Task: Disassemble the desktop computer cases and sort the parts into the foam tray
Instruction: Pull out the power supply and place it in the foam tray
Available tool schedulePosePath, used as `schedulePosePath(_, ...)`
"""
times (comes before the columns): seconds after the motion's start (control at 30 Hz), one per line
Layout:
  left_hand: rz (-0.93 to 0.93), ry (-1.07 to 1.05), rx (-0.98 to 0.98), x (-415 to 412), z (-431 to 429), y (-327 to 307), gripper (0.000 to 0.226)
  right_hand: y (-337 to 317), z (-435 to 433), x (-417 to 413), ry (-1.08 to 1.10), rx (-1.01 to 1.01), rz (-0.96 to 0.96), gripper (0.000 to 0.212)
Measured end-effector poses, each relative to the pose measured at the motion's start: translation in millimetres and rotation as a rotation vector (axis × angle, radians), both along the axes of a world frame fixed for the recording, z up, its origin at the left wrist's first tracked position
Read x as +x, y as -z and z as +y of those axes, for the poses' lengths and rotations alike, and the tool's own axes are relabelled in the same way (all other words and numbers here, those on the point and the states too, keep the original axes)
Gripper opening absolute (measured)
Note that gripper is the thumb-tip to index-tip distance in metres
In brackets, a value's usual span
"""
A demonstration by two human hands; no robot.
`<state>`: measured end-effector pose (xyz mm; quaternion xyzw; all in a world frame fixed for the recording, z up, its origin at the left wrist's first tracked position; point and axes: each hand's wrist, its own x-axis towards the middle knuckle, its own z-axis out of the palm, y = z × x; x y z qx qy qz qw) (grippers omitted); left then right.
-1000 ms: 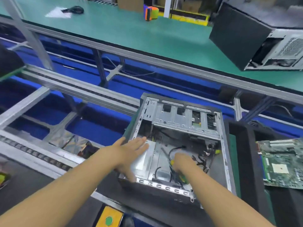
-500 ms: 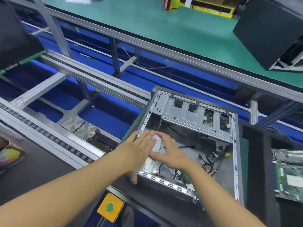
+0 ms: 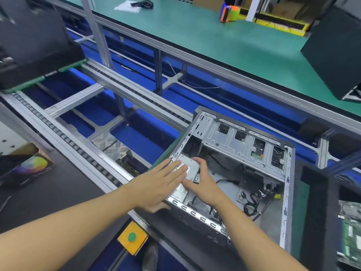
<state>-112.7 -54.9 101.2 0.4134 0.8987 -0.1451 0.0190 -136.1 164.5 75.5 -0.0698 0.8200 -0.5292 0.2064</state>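
An open desktop case (image 3: 287, 192) lies on its side in front of me, its silver frame and loose black cables (image 3: 250, 206) exposed. In its near left corner sits a silver metal box, the power supply (image 3: 186, 163). My left hand (image 3: 160, 182) lies flat on top of that box with straight fingers, thumb down over the case's front rim. My right hand (image 3: 201, 180) grips the box's right edge, fingers curled over its far corner. A black foam tray (image 3: 316, 202) stands right of the case, with a green motherboard (image 3: 351, 237) in it.
A conveyor of aluminium rails (image 3: 97, 159) over blue panels runs to the left. A yellow button box (image 3: 132, 237) sits at the near edge. Another black case (image 3: 336, 51) stands on the green bench at far right, and a dark unit (image 3: 29, 36) at far left.
My right hand left the cables in the case's middle and moved left onto the silver box beside my left hand. The view shifted down and right.
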Motion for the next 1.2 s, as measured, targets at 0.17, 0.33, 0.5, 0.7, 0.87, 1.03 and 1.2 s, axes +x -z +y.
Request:
schedulePosePath(0.17,0.047,0.044,0.009,1,0,-4,0.102,1,-1,-1,0.029,-0.030,0.030,0.054)
schedulePosePath(0.33,0.016,0.041,0.029,4,-1,-3,0.097,4,-3,0,0.054,-0.029,0.039,0.053)
schedulePosePath(0.5,0.035,-0.064,0.079,4,11,1,0.094,-1,-3,-12,0.169,-0.099,0.060,0.059)
schedulePosePath(0.7,-0.038,-0.070,0.096,1,4,1,0.093,-2,4,-4,-0.032,-0.001,0.179,0.081)
schedulePosePath(0.87,-0.512,-0.134,0.253,-18,-7,-29,0.106,-1,14,0,-0.209,0.239,0.228,0.105)
schedulePosePath(1.03,-0.441,-0.187,0.132,-38,4,-43,0.091,-18,6,-8,-0.301,0.376,0.202,0.131)
schedulePosePath(1.2,-0.365,-0.136,-0.060,-53,9,-44,0.104,-35,-8,-8,-0.362,0.524,0.124,0.133)
